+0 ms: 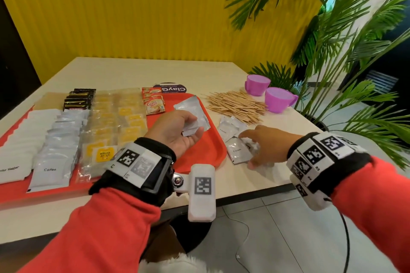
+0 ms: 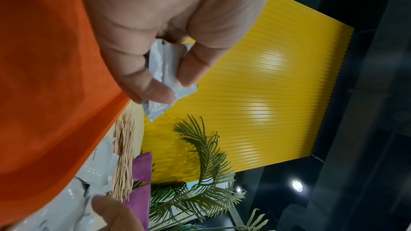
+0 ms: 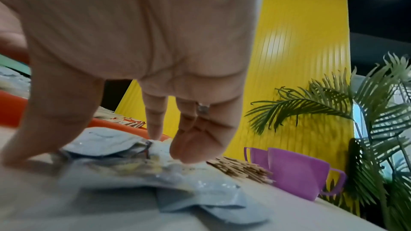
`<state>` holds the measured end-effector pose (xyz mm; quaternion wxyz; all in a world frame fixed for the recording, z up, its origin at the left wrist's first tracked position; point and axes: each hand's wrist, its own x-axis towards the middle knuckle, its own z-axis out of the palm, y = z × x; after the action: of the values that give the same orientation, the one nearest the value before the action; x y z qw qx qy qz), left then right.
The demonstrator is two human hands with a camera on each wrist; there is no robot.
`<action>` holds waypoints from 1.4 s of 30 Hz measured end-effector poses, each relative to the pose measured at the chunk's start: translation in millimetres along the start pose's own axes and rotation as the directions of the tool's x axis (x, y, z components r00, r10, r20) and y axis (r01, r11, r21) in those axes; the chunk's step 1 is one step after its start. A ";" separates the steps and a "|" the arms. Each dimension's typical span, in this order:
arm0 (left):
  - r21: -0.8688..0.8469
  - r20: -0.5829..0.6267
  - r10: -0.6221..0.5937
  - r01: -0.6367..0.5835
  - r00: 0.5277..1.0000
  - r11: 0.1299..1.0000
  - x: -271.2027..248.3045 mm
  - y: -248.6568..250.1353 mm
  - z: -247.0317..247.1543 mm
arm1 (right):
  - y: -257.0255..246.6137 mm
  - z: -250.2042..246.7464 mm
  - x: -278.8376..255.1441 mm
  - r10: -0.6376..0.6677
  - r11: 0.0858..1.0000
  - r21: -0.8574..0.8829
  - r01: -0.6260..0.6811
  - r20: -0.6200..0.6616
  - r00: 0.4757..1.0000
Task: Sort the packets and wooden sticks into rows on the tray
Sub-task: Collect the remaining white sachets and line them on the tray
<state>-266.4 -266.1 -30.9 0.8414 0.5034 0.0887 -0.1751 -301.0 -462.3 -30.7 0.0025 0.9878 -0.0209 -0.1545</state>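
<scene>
Done: rows of packets [image 1: 66,135] are filling the tray [image 1: 208,153].
Left: cream packets [image 1: 235,139] and sticks [image 1: 235,104] are waiting on the table [image 1: 277,173].
Left hand [image 1: 177,131]: pinching silver packets [image 1: 195,124] over the tray.
Right hand [image 1: 264,142]: fingers spread, reaching onto the cream packets, gripping nothing yet.

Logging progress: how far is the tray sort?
Done: rows of packets fill the left of the tray. In hand: left hand holds silver packets; right hand reaches the Cream packets on the table. Left: those and the wooden sticks.
</scene>
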 end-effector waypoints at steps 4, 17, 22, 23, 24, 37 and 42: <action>-0.030 0.017 -0.017 0.018 1.000 0.999 0.8 0.0 -1.4 | -6.8 0.6 2.5 -0.036 0.998 0.054 0.036 0.008 0.999; -0.081 0.084 -0.055 0.061 0.995 0.995 4.7 -1.7 -2.9 | -7.0 -11.9 10.7 -0.044 0.977 0.193 0.088 -0.226 0.973; -0.112 0.076 -0.045 0.053 0.996 0.992 6.0 -3.5 -2.0 | -19.7 -35.3 1.3 -0.109 0.913 0.345 0.219 -0.311 0.944; -0.114 0.092 -0.041 0.051 0.995 0.992 5.2 -4.1 -1.0 | -24.9 -38.7 -0.4 -0.136 0.905 0.345 0.250 -0.322 0.937; -0.110 0.125 -0.039 0.053 0.991 0.993 3.1 -4.2 0.8 | -30.4 -41.2 -1.2 -0.164 0.901 0.332 0.279 -0.336 0.927; 0.046 0.208 -0.025 0.016 0.978 0.999 -14.6 -2.0 5.1 | -40.2 -38.0 -4.7 -0.150 0.863 0.389 0.321 -0.411 0.899; 0.006 0.146 0.006 -0.007 0.989 1.000 -13.4 2.7 2.5 | -9.1 -21.1 -4.0 -0.075 0.988 0.114 0.101 -0.213 0.974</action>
<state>-277.9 -264.4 -23.2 0.8447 0.4922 0.0248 -0.2087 -298.0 -453.1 -9.5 -0.0639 0.9967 0.0138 -0.0488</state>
